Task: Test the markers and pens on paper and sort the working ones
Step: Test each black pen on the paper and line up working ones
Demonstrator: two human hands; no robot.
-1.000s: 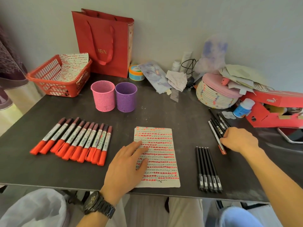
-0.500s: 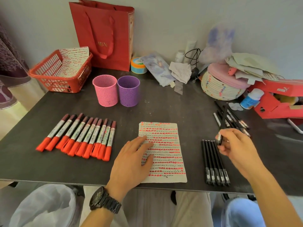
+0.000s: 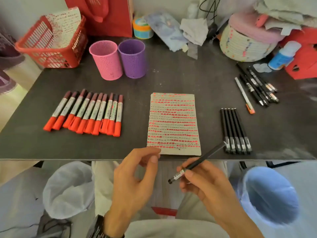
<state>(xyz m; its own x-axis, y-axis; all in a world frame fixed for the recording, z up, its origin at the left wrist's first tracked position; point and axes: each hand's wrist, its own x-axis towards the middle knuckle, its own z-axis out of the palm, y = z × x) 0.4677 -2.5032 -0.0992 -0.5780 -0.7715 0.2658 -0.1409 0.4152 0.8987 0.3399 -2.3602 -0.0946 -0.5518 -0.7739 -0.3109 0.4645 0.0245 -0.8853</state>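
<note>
Test step: right fingers point(image 3: 191, 174) pinch 1 pen point(image 3: 205, 156); left fingers point(image 3: 151, 161) loose, empty. Next: uncap, scribble on paper point(image 3: 173, 122) at 12 o'clock.

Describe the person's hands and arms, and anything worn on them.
The left hand and right hand are bare: no gloves, no rings visible. Forearms show no sleeves. A dark, chunky wristwatch sits on the left wrist, blurred at the frame's edge.

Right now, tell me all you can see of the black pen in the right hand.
The black pen is slim, seemingly matte plastic, with a white barcode label near its lower end. The right hand pinches it by that label. It slants in the air across the table's front edge; nothing else touches it.
</note>
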